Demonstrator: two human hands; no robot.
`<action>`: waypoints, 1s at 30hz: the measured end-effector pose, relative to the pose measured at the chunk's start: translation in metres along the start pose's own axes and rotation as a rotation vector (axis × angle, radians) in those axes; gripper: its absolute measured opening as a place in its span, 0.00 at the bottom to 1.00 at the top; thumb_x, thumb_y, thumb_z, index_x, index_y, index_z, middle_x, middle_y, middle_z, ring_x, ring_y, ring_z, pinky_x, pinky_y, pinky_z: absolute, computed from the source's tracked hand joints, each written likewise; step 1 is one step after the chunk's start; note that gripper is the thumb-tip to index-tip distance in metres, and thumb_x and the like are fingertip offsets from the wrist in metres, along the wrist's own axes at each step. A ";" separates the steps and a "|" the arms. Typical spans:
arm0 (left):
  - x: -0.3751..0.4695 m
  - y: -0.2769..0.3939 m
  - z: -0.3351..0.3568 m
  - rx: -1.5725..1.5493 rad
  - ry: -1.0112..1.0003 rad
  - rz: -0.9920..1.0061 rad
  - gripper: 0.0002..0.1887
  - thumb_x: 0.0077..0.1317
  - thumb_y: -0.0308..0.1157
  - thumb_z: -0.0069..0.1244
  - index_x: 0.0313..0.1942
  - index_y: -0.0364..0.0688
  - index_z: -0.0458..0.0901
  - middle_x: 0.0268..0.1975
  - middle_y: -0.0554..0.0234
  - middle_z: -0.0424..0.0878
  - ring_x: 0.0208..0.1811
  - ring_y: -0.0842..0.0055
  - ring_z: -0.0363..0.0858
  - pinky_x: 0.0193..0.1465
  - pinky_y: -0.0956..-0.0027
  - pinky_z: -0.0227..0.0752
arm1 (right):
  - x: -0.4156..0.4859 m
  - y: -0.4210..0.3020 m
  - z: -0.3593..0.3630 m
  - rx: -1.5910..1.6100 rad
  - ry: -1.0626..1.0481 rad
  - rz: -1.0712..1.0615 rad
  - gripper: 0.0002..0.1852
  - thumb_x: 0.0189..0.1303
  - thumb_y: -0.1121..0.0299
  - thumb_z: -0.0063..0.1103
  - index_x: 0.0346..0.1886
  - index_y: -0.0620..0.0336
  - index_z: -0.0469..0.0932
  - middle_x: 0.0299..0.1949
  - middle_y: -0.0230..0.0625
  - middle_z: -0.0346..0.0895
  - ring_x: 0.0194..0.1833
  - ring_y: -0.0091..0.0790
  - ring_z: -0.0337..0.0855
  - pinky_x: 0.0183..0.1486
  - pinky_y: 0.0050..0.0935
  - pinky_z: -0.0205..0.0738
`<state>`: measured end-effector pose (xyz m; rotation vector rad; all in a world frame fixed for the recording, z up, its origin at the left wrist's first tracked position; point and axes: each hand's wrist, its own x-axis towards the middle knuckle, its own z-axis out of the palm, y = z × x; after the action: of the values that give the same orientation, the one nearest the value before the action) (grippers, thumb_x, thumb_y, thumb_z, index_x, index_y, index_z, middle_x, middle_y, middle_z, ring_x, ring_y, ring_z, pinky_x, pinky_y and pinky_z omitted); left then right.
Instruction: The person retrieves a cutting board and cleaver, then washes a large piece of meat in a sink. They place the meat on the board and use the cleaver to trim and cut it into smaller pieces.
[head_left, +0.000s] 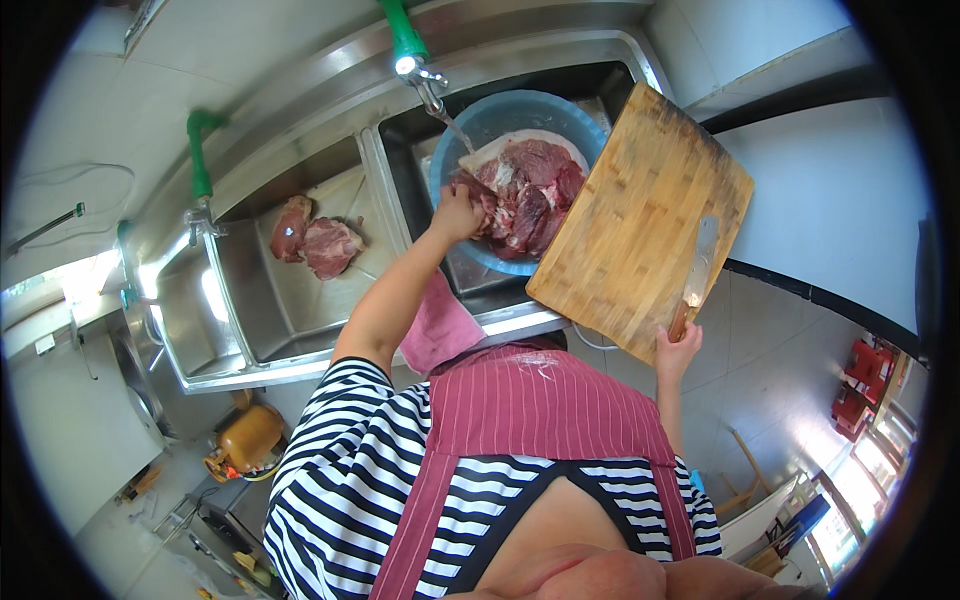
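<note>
In the blue plastic basin (577, 120) lie large pieces of raw red meat (536, 191), one with a pale rind of fat. My left hand (457, 214) reaches over the basin's near left rim, its fingers closed on a piece of the meat. A wooden cutting board (637, 217), darkened along its far edge, rests over the right part of the sink. On it lies a cleaver-like kitchen knife (701, 259) with a wooden handle, blade pointing away from me. My right hand (679, 345) grips the end of that handle at the board's near edge.
Water runs from a metal tap (429, 90) on a green pipe into the basin. Two more raw meat pieces (319, 240) lie in the left sink compartment (292, 307). A pink cloth (442, 322) hangs over the sink's front edge. Right of the board is a white surface (825, 202).
</note>
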<state>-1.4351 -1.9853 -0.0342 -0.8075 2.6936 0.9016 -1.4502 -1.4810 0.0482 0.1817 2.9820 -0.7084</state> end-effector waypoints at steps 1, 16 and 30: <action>-0.010 0.004 0.000 -0.015 -0.024 -0.015 0.28 0.64 0.46 0.50 0.56 0.35 0.69 0.61 0.28 0.66 0.51 0.33 0.77 0.57 0.45 0.74 | 0.009 0.004 -0.006 0.000 -0.051 0.023 0.33 0.51 0.63 0.73 0.58 0.66 0.68 0.69 0.62 0.56 0.70 0.59 0.59 0.71 0.47 0.55; -0.041 0.036 0.015 0.202 0.061 0.464 0.30 0.44 0.46 0.67 0.47 0.48 0.76 0.48 0.58 0.80 0.55 0.59 0.76 0.56 0.47 0.63 | 0.137 0.064 -0.057 0.239 -0.190 0.048 0.27 0.53 0.71 0.69 0.57 0.63 0.71 0.48 0.39 0.77 0.50 0.34 0.78 0.56 0.33 0.72; -0.025 -0.006 -0.033 -1.441 -0.094 -0.179 0.15 0.64 0.22 0.48 0.52 0.40 0.75 0.45 0.60 0.83 0.44 0.67 0.84 0.50 0.64 0.80 | 0.125 0.058 -0.041 -0.034 0.011 -0.162 0.25 0.55 0.68 0.68 0.56 0.64 0.73 0.65 0.52 0.66 0.65 0.50 0.69 0.66 0.39 0.66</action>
<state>-1.4112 -1.9985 -0.0030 -1.0567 1.4611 2.6816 -1.5680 -1.3992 0.0468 -0.0593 3.0425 -0.6723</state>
